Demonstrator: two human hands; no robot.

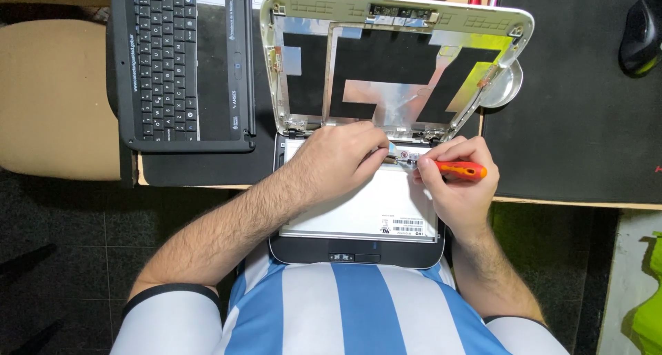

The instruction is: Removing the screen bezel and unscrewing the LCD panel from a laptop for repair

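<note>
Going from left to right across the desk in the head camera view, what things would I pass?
Black keyboard part → left hand → orange-handled screwdriver in the right hand → small round metal dish → black mouse.

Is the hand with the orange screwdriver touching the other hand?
Apart. In the head view, the right hand grips the orange screwdriver, and a strip of the white panel shows between it and the left hand.
</note>
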